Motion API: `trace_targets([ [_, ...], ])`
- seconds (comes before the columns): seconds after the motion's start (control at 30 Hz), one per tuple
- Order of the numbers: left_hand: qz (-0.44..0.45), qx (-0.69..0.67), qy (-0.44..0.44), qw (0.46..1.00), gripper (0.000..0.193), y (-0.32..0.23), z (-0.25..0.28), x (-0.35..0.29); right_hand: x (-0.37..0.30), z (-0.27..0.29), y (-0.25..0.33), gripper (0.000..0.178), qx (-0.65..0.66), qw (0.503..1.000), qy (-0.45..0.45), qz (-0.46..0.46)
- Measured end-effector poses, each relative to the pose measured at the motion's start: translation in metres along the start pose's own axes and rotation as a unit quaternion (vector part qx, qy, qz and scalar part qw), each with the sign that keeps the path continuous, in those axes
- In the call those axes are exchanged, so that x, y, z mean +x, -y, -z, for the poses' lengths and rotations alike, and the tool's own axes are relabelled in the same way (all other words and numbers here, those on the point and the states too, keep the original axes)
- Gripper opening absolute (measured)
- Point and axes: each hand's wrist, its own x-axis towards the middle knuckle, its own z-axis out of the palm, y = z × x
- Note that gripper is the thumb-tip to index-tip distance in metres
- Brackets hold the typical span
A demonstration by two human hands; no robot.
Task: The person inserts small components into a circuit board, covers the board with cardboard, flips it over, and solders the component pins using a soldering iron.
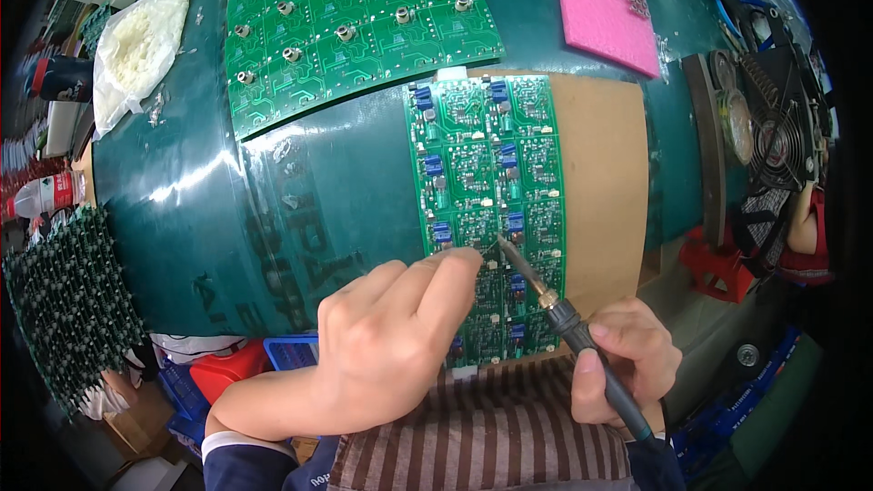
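At the middle of the view, a populated green circuit-board panel set with blue and dark components lies lengthwise from 12 to 6 o'clock, resting partly on a brown board that shows toward 3 o'clock. From the panel's 5 o'clock side, the right hand has its thumb and fingers closed around the dark handle of a soldering iron; the iron slants toward 11 o'clock, its tip at the middle of the panel, though whether it touches a joint I cannot tell. The left hand comes in from 7 o'clock with fingers curled over the panel's near left part, the fingertips hidden, so whether they are pinched on anything cannot be told. At 11 o'clock a larger green circuit-board panel bearing round metal connectors lies on the green mat. A pink foam block with small metal parts along its edge sits at 1 o'clock, and a white bag of pale small pieces at 10. A black fan stands between 2 and 3, a red stool lies between 3 and 4, and a striped apron fills 6 o'clock
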Motion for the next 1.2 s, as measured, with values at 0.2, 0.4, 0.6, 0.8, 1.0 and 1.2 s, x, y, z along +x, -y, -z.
trace_targets([
  [0.2, -0.042, 0.043, -0.075, 0.995, 0.023, 0.007, -0.021, -0.002, 0.001, -0.004, 0.001, 0.026, -0.006, 1.000, -0.003, 0.003],
  [0.4, -0.040, 0.054, -0.089, 0.994, 0.023, 0.004, -0.026, -0.002, 0.000, -0.005, 0.001, 0.025, -0.006, 1.000, -0.005, -0.001],
  [0.6, -0.056, 0.063, -0.099, 0.991, 0.024, 0.006, -0.028, -0.002, -0.005, -0.008, -0.001, 0.025, -0.003, 1.000, -0.010, 0.009],
  [0.8, -0.050, 0.063, -0.072, 0.994, 0.026, 0.005, -0.027, -0.002, -0.009, -0.007, -0.002, 0.026, -0.009, 1.000, -0.003, 0.024],
  [1.0, -0.031, 0.002, -0.090, 0.996, 0.026, 0.004, -0.028, -0.001, -0.007, -0.009, -0.002, 0.026, 0.001, 1.000, -0.005, 0.017],
  [1.2, -0.051, 0.020, -0.103, 0.993, 0.026, 0.008, -0.034, -0.001, -0.006, -0.012, -0.004, 0.025, 0.008, 1.000, -0.013, 0.021],
])
